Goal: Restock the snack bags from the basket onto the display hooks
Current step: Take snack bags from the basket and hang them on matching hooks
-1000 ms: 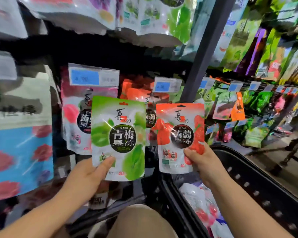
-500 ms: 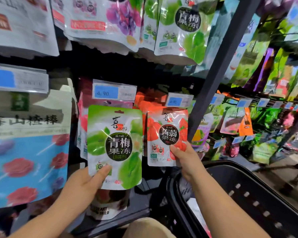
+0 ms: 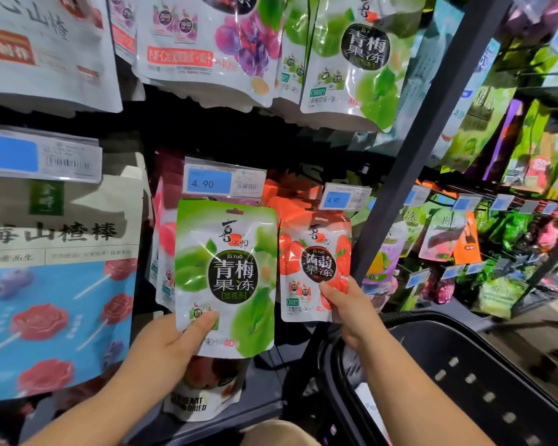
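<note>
the left grip (image 3: 171,342) is a bare hand pinching the lower left corner of a green snack bag (image 3: 226,275), thumb on the front and fingers hidden behind. the bag is held upright in front of a row of pink bags (image 3: 165,239), its top just under a blue 4.90 price tag (image 3: 223,182). the right grip (image 3: 348,304) pinches the lower right corner of a red snack bag (image 3: 316,265) the same way. this bag is upright too, just beside the green one, its top edge against the hanging orange-red bags (image 3: 284,194) below a 2nd 4.90 tag (image 3: 345,198). whether its hole sits on a hook cannot be told. the black basket (image 3: 503,381) sits low at the right, under the right forearm, beside the dark upright post (image 3: 409,149).
</note>
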The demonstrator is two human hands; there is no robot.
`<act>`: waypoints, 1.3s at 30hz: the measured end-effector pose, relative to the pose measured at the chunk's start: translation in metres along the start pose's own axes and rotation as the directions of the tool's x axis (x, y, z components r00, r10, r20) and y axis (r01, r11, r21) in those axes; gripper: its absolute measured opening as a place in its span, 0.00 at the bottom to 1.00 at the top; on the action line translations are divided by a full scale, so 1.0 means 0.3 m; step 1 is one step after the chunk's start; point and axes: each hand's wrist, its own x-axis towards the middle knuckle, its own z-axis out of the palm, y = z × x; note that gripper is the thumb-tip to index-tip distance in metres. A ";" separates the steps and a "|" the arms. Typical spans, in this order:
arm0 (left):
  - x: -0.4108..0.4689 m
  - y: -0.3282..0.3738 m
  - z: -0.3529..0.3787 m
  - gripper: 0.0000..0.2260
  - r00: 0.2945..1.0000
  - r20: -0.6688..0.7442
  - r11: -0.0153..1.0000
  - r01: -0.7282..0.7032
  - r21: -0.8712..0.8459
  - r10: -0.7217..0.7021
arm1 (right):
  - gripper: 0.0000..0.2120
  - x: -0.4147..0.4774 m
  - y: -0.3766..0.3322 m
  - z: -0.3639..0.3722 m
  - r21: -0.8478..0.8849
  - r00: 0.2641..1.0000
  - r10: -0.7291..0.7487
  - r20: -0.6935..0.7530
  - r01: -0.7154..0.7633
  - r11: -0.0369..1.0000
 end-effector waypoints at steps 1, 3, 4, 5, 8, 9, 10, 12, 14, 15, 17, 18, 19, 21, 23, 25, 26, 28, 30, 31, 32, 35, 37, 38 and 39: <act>0.002 -0.002 0.001 0.07 1.000 -0.003 1.000 0.004 -0.008 -0.004 | 0.12 0.004 -0.001 0.000 0.003 1.000 -0.006 0.006 0.006 1.000; 0.004 -0.001 0.002 0.07 1.000 0.001 1.000 0.005 -0.013 -0.005 | 0.11 0.004 -0.005 -0.002 0.028 1.000 -0.012 0.028 0.011 1.000; 0.006 -0.004 0.003 0.08 1.000 0.006 1.000 0.002 -0.012 -0.002 | 0.11 0.005 -0.002 -0.004 0.037 0.999 -0.013 0.038 0.012 0.999; 0.008 -0.006 0.004 0.10 1.000 0.014 1.000 -0.002 -0.010 0.002 | 0.12 0.005 0.001 -0.008 0.043 0.999 -0.014 0.046 0.012 0.999; 0.017 -0.019 0.004 0.20 1.000 0.025 1.000 -0.003 -0.010 0.003 | 0.12 0.003 0.007 -0.018 0.064 0.999 0.000 0.046 -0.003 0.998; 0.021 -0.023 0.004 0.20 1.000 0.027 1.000 -0.001 -0.007 0.001 | 0.12 0.006 0.009 -0.023 0.075 0.999 0.004 0.045 -0.007 0.997; 0.023 -0.027 0.004 0.21 1.000 0.026 1.000 -0.002 -0.005 0.002 | 0.12 0.008 0.010 -0.025 0.078 0.999 0.007 0.041 -0.010 0.997; 0.024 -0.031 0.007 0.21 1.000 0.025 1.000 -0.005 -0.007 0.005 | 0.14 0.012 0.007 -0.023 0.083 0.999 0.010 0.036 -0.013 0.996; 0.027 -0.038 0.013 0.20 1.000 0.018 1.000 0.002 -0.025 -0.002 | 0.14 0.020 0.002 -0.014 0.087 0.999 0.016 0.029 -0.018 0.996; 0.028 -0.038 0.015 0.18 1.000 0.013 0.999 0.006 -0.032 -0.006 | 0.14 0.026 0.000 -0.008 0.084 1.000 0.018 0.026 -0.020 0.996; 0.029 -0.037 0.020 0.12 1.000 0.009 1.000 -0.002 -0.023 0.003 | 0.15 0.039 -0.004 0.004 0.057 1.000 0.016 0.027 -0.017 0.998; 0.029 -0.036 0.022 0.11 1.000 0.012 1.000 -0.008 -0.009 0.008 | 0.15 0.046 -0.007 0.010 0.032 1.000 0.013 0.022 -0.013 0.999; 0.027 -0.034 0.022 0.10 1.000 0.020 1.000 -0.011 0.007 0.011 | 0.15 0.052 -0.012 0.015 0.011 1.000 0.012 0.015 -0.012 1.000; 0.027 -0.039 0.024 0.08 1.000 0.027 1.000 -0.017 0.021 0.016 | 0.13 0.060 -0.021 0.028 -0.021 1.000 0.017 0.007 -0.017 1.000; 0.026 -0.036 0.027 0.08 1.000 0.023 0.999 -0.020 0.028 0.019 | 0.11 0.062 -0.021 0.038 -0.063 1.000 0.018 0.003 -0.018 0.998; 0.031 -0.044 0.027 0.08 1.000 0.018 0.999 -0.026 0.043 0.025 | 0.13 0.060 -0.014 0.042 -0.133 0.999 0.007 -0.035 -0.011 0.991; 0.031 -0.045 0.028 0.10 0.999 0.022 0.999 -0.027 0.039 0.027 | 0.17 0.058 -0.007 0.039 -0.190 0.998 -0.007 -0.059 -0.004 0.982; 0.028 -0.040 0.030 0.12 0.999 0.025 1.000 -0.024 0.020 0.023 | 0.23 0.037 0.001 0.039 -0.345 0.993 -0.044 -0.108 0.004 0.939; 0.026 -0.030 0.034 0.12 0.999 0.029 0.999 -0.024 0.023 0.023 | 0.24 0.004 0.000 0.043 -0.455 0.975 -0.136 -0.174 0.044 0.890; 0.023 -0.020 0.038 0.12 0.999 0.029 1.000 -0.020 0.017 0.019 | 0.26 -0.013 0.003 0.044 -0.494 0.958 -0.209 -0.197 0.087 0.865; 0.020 -0.012 0.040 0.13 0.999 0.026 0.999 -0.027 0.019 0.027 | 0.27 -0.037 -0.001 0.046 -0.552 0.929 -0.304 -0.212 0.143 0.821; 0.022 0.011 0.047 0.14 0.999 0.030 0.998 -0.040 0.046 0.039 | 0.31 -0.093 -0.016 0.053 -0.794 0.816 -0.547 -0.184 0.205 0.572; 0.025 0.017 0.049 0.20 0.999 0.037 0.998 -0.029 0.048 0.027 | 0.29 -0.118 -0.033 0.057 -0.854 0.796 -0.587 -0.149 0.195 0.482; 0.025 0.018 0.052 0.25 0.999 0.046 0.999 -0.030 0.041 0.029 | 0.26 -0.129 -0.043 0.059 -0.853 0.802 -0.582 -0.138 0.203 0.481; 0.021 0.029 0.058 0.27 0.998 0.054 0.999 -0.030 0.038 0.028 | 0.24 -0.138 -0.052 0.059 -0.843 0.814 -0.568 -0.120 0.219 0.492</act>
